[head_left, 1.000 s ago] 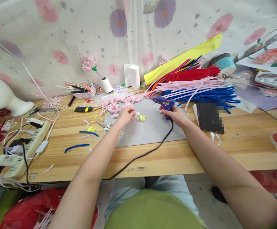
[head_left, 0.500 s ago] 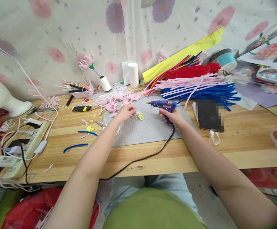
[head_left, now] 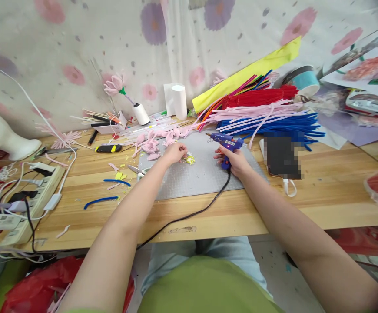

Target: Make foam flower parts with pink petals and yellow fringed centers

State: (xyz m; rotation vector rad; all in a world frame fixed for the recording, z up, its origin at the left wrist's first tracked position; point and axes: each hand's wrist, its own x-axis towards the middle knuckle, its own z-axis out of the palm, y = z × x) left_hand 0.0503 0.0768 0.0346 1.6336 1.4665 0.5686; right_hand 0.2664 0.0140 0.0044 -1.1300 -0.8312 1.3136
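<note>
My right hand [head_left: 233, 158] is wrapped round the handle of a blue hot glue gun [head_left: 226, 141], whose nozzle points left and slightly up. A black cord runs from its base down to the table's front edge. My left hand [head_left: 175, 154] pinches a small white-stemmed piece with a yellow-and-white fringed tuft [head_left: 190, 160]; the fingers partly hide the stem. Both hands are over a grey cutting mat [head_left: 205, 182], with the nozzle a short way right of the tuft. Pink pipe-cleaner petals [head_left: 150, 143] lie beyond my left hand. Scissors [head_left: 136, 170] lie partly behind my left forearm.
Bundles of blue pipe cleaners [head_left: 273, 126] and red ones [head_left: 260, 96] lie at the back right. A phone [head_left: 282, 156] rests right of the mat. On the left are a power strip [head_left: 42, 204] with tangled cables, a utility knife [head_left: 108, 148] and yellow scraps [head_left: 120, 176].
The glue gun has tilted, its nozzle rising and shifting slightly right. My left hand still holds the tufted piece nearly in place. The whole view has shifted slightly.
</note>
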